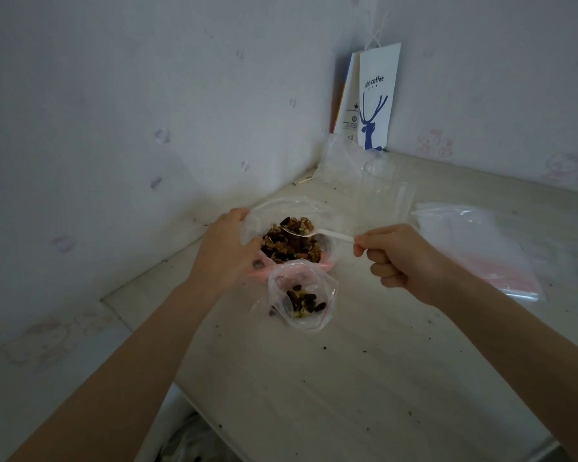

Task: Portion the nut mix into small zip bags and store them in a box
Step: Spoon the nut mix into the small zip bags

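Nut mix [291, 243] in clear bag [267, 211] gripped by left hand [227, 250], white spoon [317, 232] pinched in right hand [396, 258], small zip bag [302, 295] open alongside on surface [347, 378]

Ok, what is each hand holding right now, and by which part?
The right hand pinches the white spoon by its handle end; the left hand grips the large nut bag at its rim.

On the counter [347, 378], the small bag [302, 295] stands before the nut bag [264, 215], a spoon [327, 232] over the nuts [291, 246]. Spare bags [481, 248] lie right; a paper bag [376, 98] stands behind, in the corner.
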